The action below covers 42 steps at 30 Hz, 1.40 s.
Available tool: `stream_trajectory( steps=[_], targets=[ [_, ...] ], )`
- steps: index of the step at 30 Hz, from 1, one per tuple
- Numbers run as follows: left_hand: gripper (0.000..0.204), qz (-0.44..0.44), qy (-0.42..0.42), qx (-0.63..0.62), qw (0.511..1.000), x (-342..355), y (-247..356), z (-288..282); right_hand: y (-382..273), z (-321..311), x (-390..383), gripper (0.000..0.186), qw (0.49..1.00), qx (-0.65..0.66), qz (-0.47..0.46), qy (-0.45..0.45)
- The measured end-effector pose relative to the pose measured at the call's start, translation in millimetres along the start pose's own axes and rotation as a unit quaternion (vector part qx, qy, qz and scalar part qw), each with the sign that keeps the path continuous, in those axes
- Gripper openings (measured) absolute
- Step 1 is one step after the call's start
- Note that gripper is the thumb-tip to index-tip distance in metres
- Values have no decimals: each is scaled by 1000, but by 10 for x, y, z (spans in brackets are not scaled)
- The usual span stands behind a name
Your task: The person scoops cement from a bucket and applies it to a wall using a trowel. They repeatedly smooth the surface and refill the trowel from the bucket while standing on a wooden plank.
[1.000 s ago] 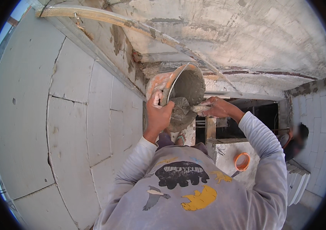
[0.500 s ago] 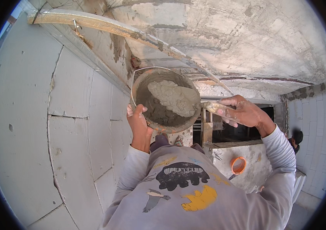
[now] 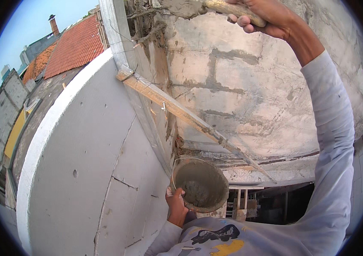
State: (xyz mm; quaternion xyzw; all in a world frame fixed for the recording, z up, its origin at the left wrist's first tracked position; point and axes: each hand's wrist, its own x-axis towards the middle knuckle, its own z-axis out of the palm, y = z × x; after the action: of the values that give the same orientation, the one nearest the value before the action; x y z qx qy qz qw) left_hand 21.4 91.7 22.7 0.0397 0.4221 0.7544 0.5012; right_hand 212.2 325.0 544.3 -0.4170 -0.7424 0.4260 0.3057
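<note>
My left hand (image 3: 176,208) grips the near left rim of a mortar-stained bucket (image 3: 216,178), which has a thin wire handle. Grey wet mortar (image 3: 197,195) lies in the bottom of the bucket. High at the top edge, my right hand (image 3: 271,17) is closed around the wooden handle of a trowel (image 3: 235,9). Its blade reaches left toward the top of the rough wall (image 3: 241,102), beside a corner with wet mortar (image 3: 158,32). Part of the blade is covered by mortar or cut off by the frame, so I cannot tell whether it touches the wall.
A wooden batten (image 3: 185,109) with a nail in it slants across the wall corner. On the left rises a pale block wall (image 3: 87,170), with a metal upright (image 3: 115,32) and thin wires near it. Tiled roofs (image 3: 72,47) lie beyond. A dark opening (image 3: 284,205) is below right.
My right hand has lifted the mortar-loaded trowel out of the bucket and up to the top of the wall. The view has tilted upward; my left hand still holds the bucket.
</note>
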Motion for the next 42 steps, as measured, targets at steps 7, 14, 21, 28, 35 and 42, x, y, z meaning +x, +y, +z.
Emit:
stream_trajectory(
  steps=[7,14,21,28,35,42],
  targets=[
    [34,16,-6,73,997,211,-103,-313,-108,904,2274,44,789,-443,-338,258],
    [20,30,71,46,996,-138,103,-341,565,1116,570,35,944,-132,-277,123],
    [41,7,48,211,976,-240,-3,-5,2098,845,-1810,36,974,-199,46,-101],
    [48,113,-5,306,945,-568,-114,261,3600,1758,-2502,35,873,-458,-149,-73],
    [48,36,-17,278,960,-738,139,266,3304,1883,-2814,40,799,-498,-283,-185],
    [44,66,-19,294,953,-988,31,207,3559,1986,-2626,38,792,-535,-282,-88]
  ],
)
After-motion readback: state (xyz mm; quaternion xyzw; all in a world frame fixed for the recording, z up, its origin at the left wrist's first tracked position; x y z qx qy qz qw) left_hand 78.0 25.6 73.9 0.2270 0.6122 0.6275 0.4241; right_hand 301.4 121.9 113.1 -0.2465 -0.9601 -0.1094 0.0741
